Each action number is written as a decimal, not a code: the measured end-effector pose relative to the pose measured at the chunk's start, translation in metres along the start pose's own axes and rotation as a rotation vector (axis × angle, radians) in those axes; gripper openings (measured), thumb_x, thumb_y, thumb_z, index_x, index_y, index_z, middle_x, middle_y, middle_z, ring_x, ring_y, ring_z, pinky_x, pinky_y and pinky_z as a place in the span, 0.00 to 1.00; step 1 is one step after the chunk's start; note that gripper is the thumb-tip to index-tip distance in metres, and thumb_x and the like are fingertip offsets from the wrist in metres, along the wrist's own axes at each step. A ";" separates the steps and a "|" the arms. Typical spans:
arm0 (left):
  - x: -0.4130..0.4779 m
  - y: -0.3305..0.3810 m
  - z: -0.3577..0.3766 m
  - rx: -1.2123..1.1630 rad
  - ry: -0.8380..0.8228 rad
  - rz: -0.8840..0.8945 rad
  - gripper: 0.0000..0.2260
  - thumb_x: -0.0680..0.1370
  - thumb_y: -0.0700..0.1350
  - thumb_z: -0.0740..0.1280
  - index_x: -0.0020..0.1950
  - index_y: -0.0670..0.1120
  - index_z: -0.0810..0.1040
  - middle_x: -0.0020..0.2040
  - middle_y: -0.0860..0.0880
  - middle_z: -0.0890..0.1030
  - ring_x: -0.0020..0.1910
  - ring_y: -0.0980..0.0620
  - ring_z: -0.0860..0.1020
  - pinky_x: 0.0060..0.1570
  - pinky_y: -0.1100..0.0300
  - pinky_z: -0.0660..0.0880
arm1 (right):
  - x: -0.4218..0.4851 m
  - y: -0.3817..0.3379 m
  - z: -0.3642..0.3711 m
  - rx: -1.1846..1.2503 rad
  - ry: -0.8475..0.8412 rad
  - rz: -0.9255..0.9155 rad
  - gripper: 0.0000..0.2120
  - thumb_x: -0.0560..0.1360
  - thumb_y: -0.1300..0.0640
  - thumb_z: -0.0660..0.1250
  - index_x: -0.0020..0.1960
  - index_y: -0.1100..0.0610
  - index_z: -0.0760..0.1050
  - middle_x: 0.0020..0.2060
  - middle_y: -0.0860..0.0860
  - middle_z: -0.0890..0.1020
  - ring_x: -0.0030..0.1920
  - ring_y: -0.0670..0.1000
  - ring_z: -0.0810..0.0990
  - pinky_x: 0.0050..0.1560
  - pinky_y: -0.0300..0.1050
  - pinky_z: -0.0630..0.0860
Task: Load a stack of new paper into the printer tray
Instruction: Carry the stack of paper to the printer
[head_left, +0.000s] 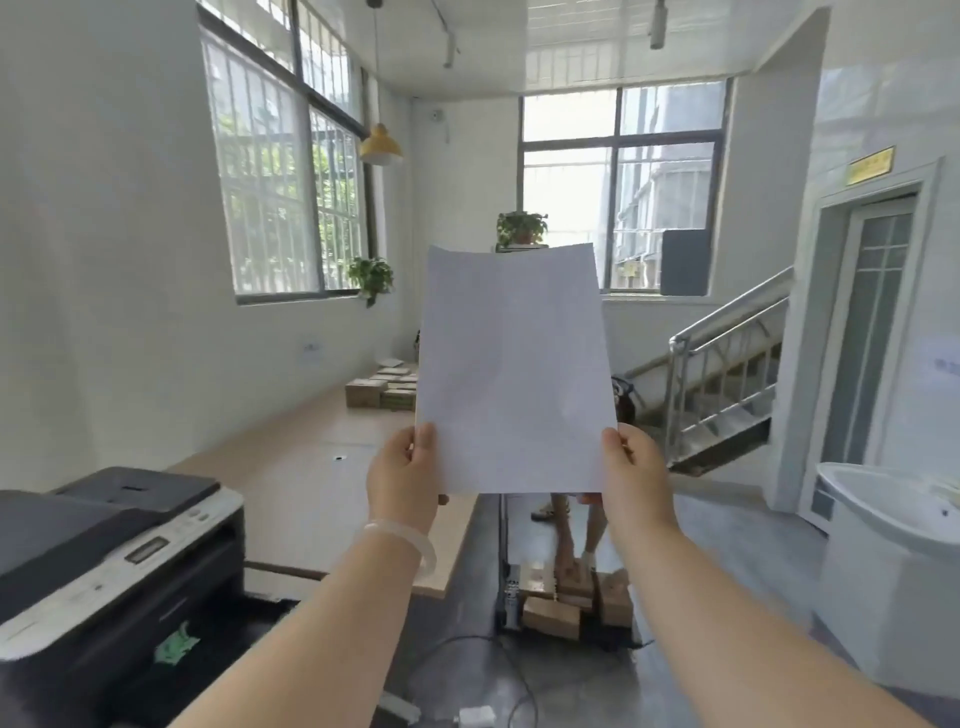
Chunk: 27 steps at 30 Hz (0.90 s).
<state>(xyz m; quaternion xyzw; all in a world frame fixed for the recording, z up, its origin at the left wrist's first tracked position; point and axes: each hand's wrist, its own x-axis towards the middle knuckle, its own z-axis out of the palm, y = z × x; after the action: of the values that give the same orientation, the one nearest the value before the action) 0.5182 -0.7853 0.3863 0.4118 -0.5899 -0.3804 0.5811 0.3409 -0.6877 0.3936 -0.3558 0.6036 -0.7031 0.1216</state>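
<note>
A white stack of paper is held upright in front of me at chest height, its top edge slightly curled. My left hand grips its lower left corner and my right hand grips its lower right corner. The printer, black and white with a grey lid, sits at the lower left on the desk, well below and left of the paper. Its tray is not clearly visible from here.
A long wooden desk runs away from the printer, with small cardboard boxes at its far end. More boxes lie on the floor under the paper. A white washbasin stands right, a metal staircase behind it.
</note>
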 end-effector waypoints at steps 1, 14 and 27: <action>0.009 -0.007 -0.020 0.015 0.041 -0.011 0.13 0.81 0.50 0.58 0.43 0.47 0.77 0.36 0.45 0.76 0.29 0.47 0.74 0.27 0.56 0.74 | 0.000 0.003 0.025 0.027 -0.051 0.010 0.09 0.81 0.52 0.56 0.54 0.51 0.73 0.46 0.51 0.78 0.42 0.51 0.78 0.38 0.49 0.81; 0.034 -0.040 -0.203 0.250 0.659 -0.078 0.10 0.81 0.51 0.58 0.43 0.51 0.74 0.39 0.50 0.76 0.37 0.51 0.76 0.30 0.54 0.79 | -0.028 0.027 0.275 0.255 -0.655 0.077 0.09 0.80 0.54 0.58 0.56 0.56 0.74 0.48 0.54 0.78 0.43 0.54 0.79 0.25 0.40 0.78; -0.027 -0.071 -0.267 0.312 1.110 -0.154 0.10 0.80 0.49 0.61 0.41 0.50 0.75 0.36 0.50 0.76 0.34 0.52 0.74 0.27 0.58 0.76 | -0.107 0.048 0.369 0.361 -1.131 0.158 0.07 0.81 0.54 0.58 0.52 0.53 0.74 0.45 0.51 0.78 0.42 0.51 0.78 0.25 0.41 0.79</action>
<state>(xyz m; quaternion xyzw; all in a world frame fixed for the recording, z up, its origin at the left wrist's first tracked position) 0.7878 -0.7787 0.3200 0.6721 -0.2145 -0.0572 0.7064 0.6445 -0.9165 0.3173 -0.6024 0.3411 -0.4848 0.5345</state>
